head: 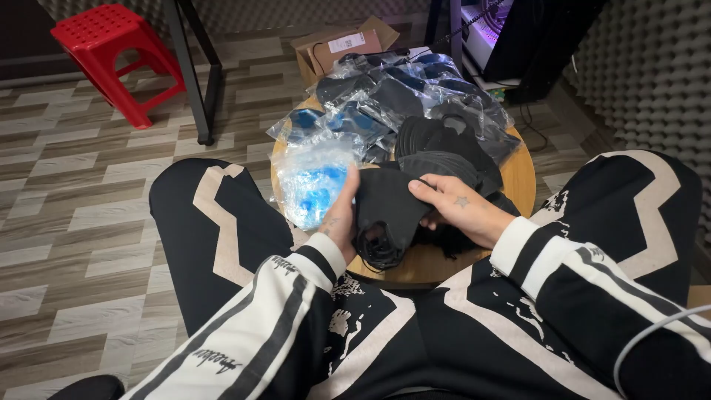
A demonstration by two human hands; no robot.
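Observation:
A black fabric face mask (385,211) is held between both my hands above the near edge of a small round wooden table (518,181). My left hand (342,216) grips its left side, fingers closed around the cloth. My right hand (461,207) pinches its upper right edge. Black ear loops dangle below the mask. Behind it lies a loose pile of black masks (444,148). Clear plastic bags holding dark masks (385,96) cover the far half of the table, and a bag with blue contents (311,181) sits at the left.
An open cardboard box (344,46) stands on the floor behind the table. A red plastic stool (115,52) sits at the far left beside black metal desk legs (192,70). Dark foam-panelled wall (652,74) on the right. My knees flank the table.

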